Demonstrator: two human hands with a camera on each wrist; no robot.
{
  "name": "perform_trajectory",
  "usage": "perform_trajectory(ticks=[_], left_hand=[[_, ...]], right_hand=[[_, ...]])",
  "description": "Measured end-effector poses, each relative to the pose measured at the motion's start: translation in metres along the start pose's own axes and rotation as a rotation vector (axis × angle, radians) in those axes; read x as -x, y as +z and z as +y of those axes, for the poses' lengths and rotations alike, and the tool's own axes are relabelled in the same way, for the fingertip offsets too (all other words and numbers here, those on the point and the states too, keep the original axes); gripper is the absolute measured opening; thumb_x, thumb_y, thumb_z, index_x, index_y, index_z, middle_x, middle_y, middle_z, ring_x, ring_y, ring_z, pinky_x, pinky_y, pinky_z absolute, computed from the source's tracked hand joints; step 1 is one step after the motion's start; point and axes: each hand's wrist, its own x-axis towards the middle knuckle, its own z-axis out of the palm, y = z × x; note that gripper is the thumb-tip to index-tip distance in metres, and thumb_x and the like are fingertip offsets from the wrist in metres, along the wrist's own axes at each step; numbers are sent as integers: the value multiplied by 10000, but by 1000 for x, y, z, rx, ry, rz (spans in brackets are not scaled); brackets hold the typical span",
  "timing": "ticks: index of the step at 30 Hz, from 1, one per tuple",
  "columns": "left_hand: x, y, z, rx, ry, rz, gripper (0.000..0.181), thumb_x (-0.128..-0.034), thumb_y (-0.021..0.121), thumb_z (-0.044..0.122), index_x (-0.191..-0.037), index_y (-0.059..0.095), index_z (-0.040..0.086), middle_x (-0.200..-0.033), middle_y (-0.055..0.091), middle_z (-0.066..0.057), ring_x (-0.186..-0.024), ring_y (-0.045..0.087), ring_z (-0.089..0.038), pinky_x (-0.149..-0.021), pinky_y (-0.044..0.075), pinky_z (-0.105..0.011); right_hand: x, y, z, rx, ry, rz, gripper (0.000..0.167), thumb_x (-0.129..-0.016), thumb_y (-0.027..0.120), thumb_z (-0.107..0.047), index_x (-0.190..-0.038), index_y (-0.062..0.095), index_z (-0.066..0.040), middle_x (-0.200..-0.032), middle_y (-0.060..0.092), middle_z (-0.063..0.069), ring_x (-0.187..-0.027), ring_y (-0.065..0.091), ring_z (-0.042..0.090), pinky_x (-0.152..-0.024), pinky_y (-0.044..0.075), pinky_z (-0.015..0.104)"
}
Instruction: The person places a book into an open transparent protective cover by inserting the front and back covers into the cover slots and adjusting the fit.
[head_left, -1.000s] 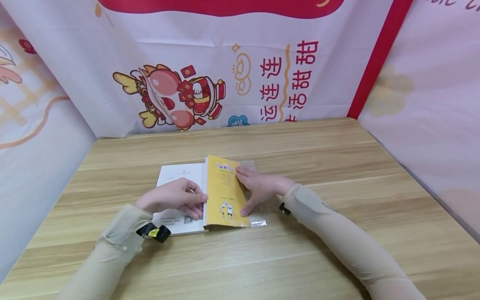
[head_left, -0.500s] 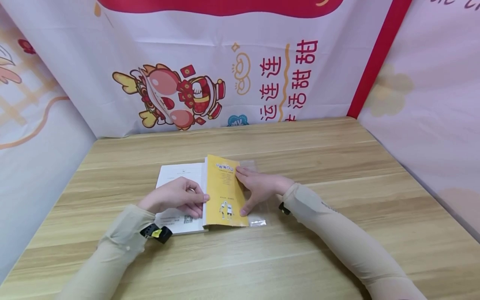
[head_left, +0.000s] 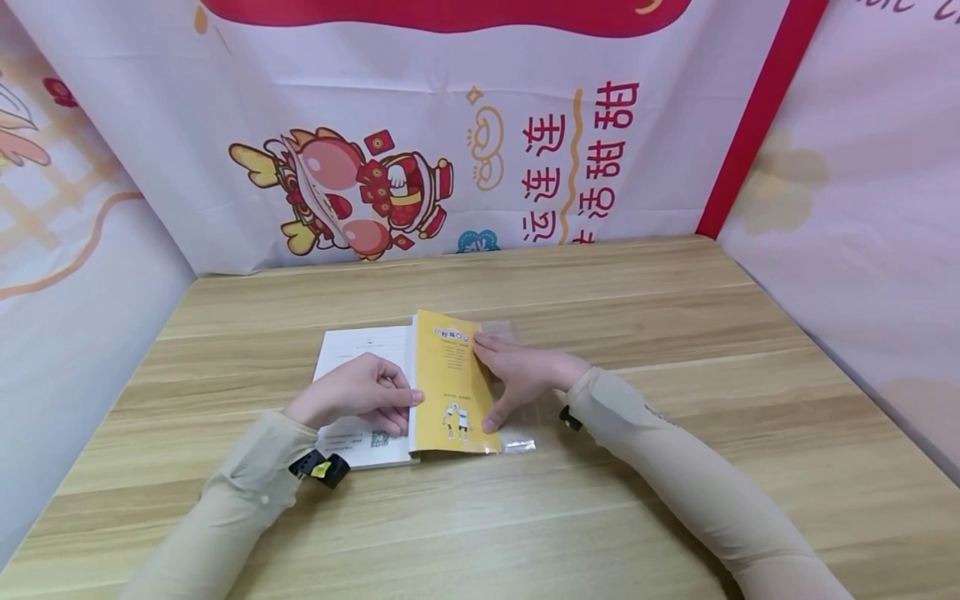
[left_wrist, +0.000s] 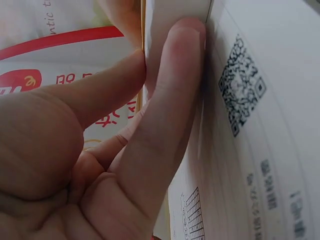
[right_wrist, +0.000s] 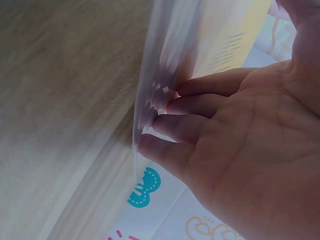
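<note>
An open book lies on the table, its white printed page (head_left: 363,342) on the left and its yellow cover (head_left: 450,383) raised at a slant on the right. A clear plastic sleeve (head_left: 517,437) shows beyond the cover's right edge. My left hand (head_left: 363,392) pinches the left edge of the yellow cover, thumb on the yellow face. In the left wrist view, its index finger (left_wrist: 180,65) lies against the white side near a QR code (left_wrist: 242,85). My right hand (head_left: 525,375) rests with fingers spread at the cover's right edge, fingertips (right_wrist: 150,145) touching the clear plastic.
The wooden table (head_left: 480,525) extends around the book on all sides. A white printed cloth (head_left: 420,100) with a cartoon figure and red characters hangs behind it. More printed cloth (head_left: 847,208) stands along the right side.
My left hand has shifted slightly right, its thumb a little farther over the yellow cover's edge. My right hand and the book have stayed nearly still.
</note>
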Motion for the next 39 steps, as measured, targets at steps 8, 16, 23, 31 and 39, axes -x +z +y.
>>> perform_trajectory(ticks=[8, 16, 23, 31, 39], left_hand=[[1, 5, 3, -47, -1, 49, 214, -916, 720, 171, -880, 638, -22, -728, 697, -159, -624, 695, -227, -611, 600, -353], [4, 11, 10, -144, 12, 114, 212, -906, 733, 183, -855, 648, -5, -700, 689, -121, -620, 697, -234, -598, 598, -343], [5, 15, 12, -175, 11, 140, 210, -906, 734, 183, -839, 652, 1, -692, 686, -113, -610, 694, -228, -586, 597, -336], [6, 20, 14, -217, 24, 189, 203, -901, 740, 174, -815, 656, 11, -665, 681, -95, -591, 689, -220, -561, 592, -328], [7, 25, 17, -262, 37, 229, 209, -896, 743, 154, -775, 651, 11, -626, 671, -86, -561, 683, -215, -532, 586, -319]], right_hand=[[-1, 1, 0, 11, -1, 11, 1304, -687, 827, -571, -1556, 47, 7, -1627, -29, 138, -1480, -25, 226, -1179, 61, 323], [-1, 1, 0, 9, -8, 12, 1301, -692, 830, -561, -1552, 44, 19, -1624, -32, 152, -1479, -28, 235, -1178, 56, 319], [-1, 1, 0, 13, -8, 7, 1304, -690, 825, -569, -1553, 41, 15, -1622, -39, 150, -1479, -31, 233, -1177, 53, 317], [0, 0, 0, 19, -23, 8, 1294, -700, 816, -571, -1547, 46, 33, -1619, -35, 166, -1479, -26, 251, -1178, 54, 324], [-1, 0, 0, 12, -26, 10, 1287, -704, 815, -568, -1546, 55, 39, -1619, -25, 171, -1479, -20, 263, -1181, 61, 334]])
